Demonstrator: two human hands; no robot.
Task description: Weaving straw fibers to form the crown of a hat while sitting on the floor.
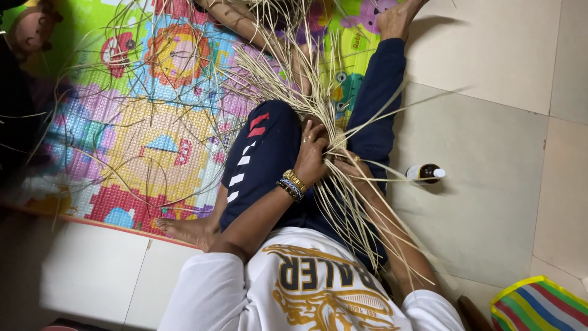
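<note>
Left hand [312,150]: fingers pressed on pale straw strand bundle [318,92], pinned against dark blue knee [275,122].
Right hand [350,165]: fingers pinching strands beside that knee.

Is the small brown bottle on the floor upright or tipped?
Tipped: the brown bottle lies on its side on the tiled floor, white cap pointing right.

Both hands, left hand [313,153] and right hand [350,164], grip straw strands [288,73] at lap; brown bottle [425,173] lies right of strands.
</note>
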